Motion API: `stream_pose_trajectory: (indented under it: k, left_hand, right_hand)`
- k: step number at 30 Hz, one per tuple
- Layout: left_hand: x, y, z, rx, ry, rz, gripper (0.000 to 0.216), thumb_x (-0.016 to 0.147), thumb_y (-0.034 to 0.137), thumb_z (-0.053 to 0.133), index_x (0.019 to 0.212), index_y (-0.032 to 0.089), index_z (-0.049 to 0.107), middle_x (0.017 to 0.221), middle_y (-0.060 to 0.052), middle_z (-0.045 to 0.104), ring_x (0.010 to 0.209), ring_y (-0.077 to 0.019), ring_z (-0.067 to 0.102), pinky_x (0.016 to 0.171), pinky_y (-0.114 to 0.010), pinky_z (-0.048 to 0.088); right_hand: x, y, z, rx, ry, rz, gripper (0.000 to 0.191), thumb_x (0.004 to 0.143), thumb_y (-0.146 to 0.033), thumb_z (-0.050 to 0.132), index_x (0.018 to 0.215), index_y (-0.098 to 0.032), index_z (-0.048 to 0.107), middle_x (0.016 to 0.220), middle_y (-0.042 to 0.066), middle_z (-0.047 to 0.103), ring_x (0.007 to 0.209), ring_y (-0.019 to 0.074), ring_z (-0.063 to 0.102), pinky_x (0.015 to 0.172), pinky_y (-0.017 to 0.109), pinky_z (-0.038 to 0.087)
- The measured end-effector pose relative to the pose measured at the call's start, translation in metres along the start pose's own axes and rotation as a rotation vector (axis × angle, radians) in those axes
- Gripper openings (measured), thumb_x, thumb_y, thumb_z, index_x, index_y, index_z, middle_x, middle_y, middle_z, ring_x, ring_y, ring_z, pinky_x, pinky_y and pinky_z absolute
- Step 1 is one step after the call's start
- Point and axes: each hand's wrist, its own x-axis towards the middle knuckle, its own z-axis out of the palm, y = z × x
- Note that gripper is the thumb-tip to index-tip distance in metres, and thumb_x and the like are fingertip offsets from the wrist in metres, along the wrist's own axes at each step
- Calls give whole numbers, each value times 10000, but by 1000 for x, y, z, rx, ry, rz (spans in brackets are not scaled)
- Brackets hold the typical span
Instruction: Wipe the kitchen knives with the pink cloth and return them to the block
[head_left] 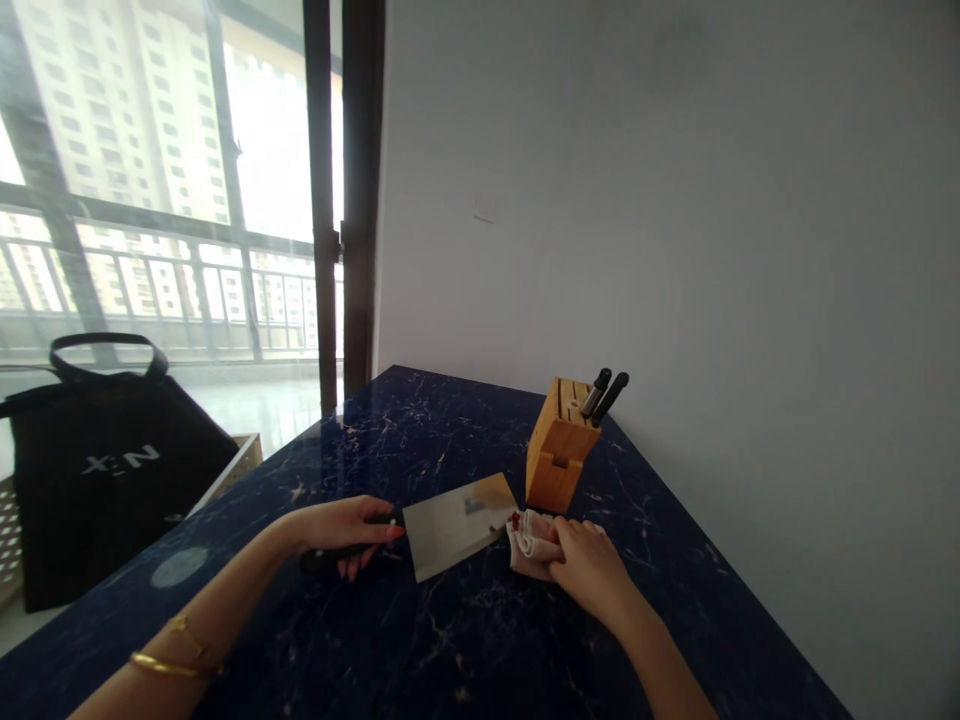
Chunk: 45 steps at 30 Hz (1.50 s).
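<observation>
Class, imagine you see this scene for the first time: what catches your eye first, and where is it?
The broad cleaver lies mid-table, its handle held by the left hand. At the blade's far end the right hand presses a cloth. Behind stands a wooden knife block on the dark marble table.

Dark marble table (465,640): wooden knife block (559,452), folded cloth (531,545) beside it.
</observation>
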Motion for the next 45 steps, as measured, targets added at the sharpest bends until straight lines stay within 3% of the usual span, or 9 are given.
stream_pose_trajectory:
  k: [9, 16, 21, 27, 35, 39, 45]
  left_hand:
    - [3, 6, 11, 99, 179, 87, 473, 697, 643, 479, 727, 173, 526, 482, 39, 515, 329, -88, 464, 318, -179, 355]
    - [9, 8, 20, 114, 242, 146, 446, 702, 622, 487, 716, 178, 517, 507, 34, 544, 336, -96, 484, 315, -185, 356]
    - [11, 12, 29, 121, 277, 161, 448, 707, 618, 478, 728, 173, 519, 523, 24, 559, 348, -104, 500, 319, -191, 363]
    - [14, 13, 38, 103, 245, 153, 451, 707, 622, 474, 728, 173, 502, 501, 23, 554, 351, -114, 509, 319, -192, 371]
    - [21, 12, 53, 148, 236, 157, 512, 758, 657, 342, 757, 169, 495, 477, 25, 529, 329, -115, 501, 301, -188, 369]
    - [22, 12, 60, 146, 245, 162, 527, 765, 669, 305, 744, 173, 479, 487, 19, 535, 324, -113, 493, 295, -186, 361]
    - [20, 13, 62, 105, 245, 182, 572, 799, 660, 200, 738, 170, 489, 496, 5, 545, 329, -116, 492, 317, -198, 374]
  right_hand:
    - [5, 27, -12, 2, -76, 225, 159, 761, -231, 468, 845, -192, 597, 897, 90, 666, 827, 212, 616, 592, 251, 348]
    - [1, 60, -28, -20, 0, 397, 168, 793, -264, 394, 818, -203, 549, 851, 93, 661, 809, 238, 622, 571, 274, 352]
    - [-2, 55, -41, -41, 125, 484, 218, 821, -377, 366, 873, -218, 506, 799, 78, 650, 740, 247, 623, 530, 279, 328]
    - [-1, 22, -32, 67, 305, 367, 156, 808, -337, 408, 901, -222, 458, 724, 34, 637, 674, 201, 612, 524, 249, 310]
    - [6, -19, -1, 446, 379, 112, 139, 785, -269, 446, 888, -199, 507, 803, 42, 638, 733, 181, 613, 624, 251, 409]
    - [9, -35, 8, 634, 362, 10, 217, 804, -282, 436, 965, -198, 554, 852, 53, 651, 788, 195, 619, 697, 285, 449]
    - [3, -65, 18, 656, 280, -136, 227, 784, -210, 480, 981, -202, 592, 947, 59, 630, 901, 200, 581, 800, 315, 433]
